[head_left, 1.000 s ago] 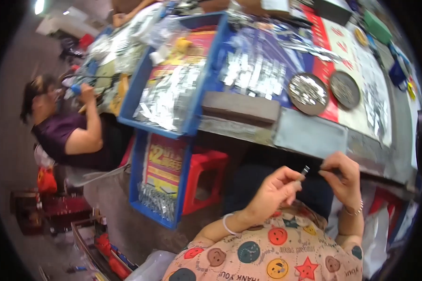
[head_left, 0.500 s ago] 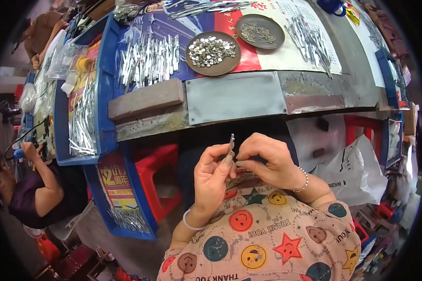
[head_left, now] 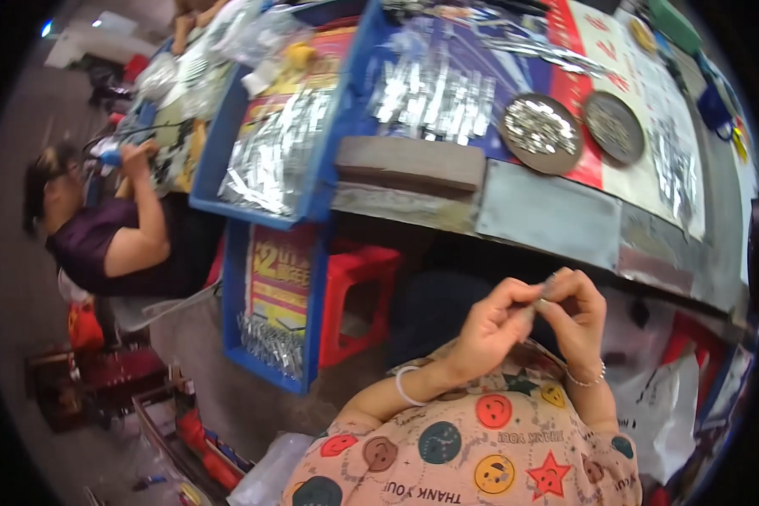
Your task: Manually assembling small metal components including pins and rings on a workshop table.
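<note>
In front of my chest, below the bench edge, both hands meet around a small narrow metal piece (head_left: 546,291), mostly covered by fingers. My left hand (head_left: 496,331) pinches it between thumb and fingertips. From the other side my right hand (head_left: 578,319) closes its thumb and index finger on it too. Blur and the fingers hide the piece's exact shape. On the bench beyond lie a brown dish of shiny metal discs (head_left: 541,131), a smaller dish of tiny metal parts (head_left: 612,125) and a pile of flat metal strips (head_left: 437,99).
A blue bin of metal strips (head_left: 280,160) stands at the bench's left; a lower blue bin (head_left: 314,337) sits beside a red stool (head_left: 356,274). A grey block (head_left: 409,164) and a metal plate (head_left: 548,215) line the bench edge. Another person (head_left: 114,228) works at far left.
The view has swung left, so the bench and my hands appear further right. My hands have come closer together, and the metal piece now lies more hidden between the fingers.
</note>
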Available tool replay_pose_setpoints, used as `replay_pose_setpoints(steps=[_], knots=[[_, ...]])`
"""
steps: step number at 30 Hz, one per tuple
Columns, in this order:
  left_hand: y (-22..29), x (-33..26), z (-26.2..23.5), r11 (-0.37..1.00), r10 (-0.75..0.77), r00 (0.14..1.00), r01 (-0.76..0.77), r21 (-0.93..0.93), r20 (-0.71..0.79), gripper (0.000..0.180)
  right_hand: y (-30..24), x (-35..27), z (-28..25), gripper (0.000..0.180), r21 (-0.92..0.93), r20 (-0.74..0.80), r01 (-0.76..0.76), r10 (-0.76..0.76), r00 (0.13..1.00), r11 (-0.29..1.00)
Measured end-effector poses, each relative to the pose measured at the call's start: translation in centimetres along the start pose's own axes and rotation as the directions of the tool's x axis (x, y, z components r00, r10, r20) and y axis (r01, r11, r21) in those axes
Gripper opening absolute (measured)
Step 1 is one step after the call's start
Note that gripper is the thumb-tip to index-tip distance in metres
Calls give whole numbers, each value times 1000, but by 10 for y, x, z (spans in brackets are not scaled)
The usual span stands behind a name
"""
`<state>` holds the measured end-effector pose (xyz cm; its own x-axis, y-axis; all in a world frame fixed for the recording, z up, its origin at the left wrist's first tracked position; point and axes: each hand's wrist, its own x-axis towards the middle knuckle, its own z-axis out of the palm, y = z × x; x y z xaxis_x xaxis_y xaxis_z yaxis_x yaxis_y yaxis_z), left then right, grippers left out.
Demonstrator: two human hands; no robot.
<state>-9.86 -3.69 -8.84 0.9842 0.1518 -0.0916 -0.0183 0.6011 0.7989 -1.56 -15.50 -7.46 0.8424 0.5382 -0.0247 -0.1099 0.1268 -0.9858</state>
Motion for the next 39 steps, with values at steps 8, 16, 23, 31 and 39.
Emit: replay_pose_setpoints(steps=[8,16,23,31,39], knots=[[-4,-2,-4,996,92,991,-91,-16,96,24,10,13,-10,24,456,253,-289,189,949,842],[11,4,6,917,314,946,-279,287,-85,23,-5,9,21,11,3,-55,124,-123,991,992],[18,0,8,726,495,869,-403,558,-16,26,-8,1,31,11,-291,-97,342,-383,919,894],[16,-2,8,681,558,830,-466,565,12,28,-15,-3,35,10,-334,-89,324,-372,924,885],[14,-3,8,748,496,867,-399,531,-47,25,-13,-2,35,14,-467,-54,340,-410,910,816]])
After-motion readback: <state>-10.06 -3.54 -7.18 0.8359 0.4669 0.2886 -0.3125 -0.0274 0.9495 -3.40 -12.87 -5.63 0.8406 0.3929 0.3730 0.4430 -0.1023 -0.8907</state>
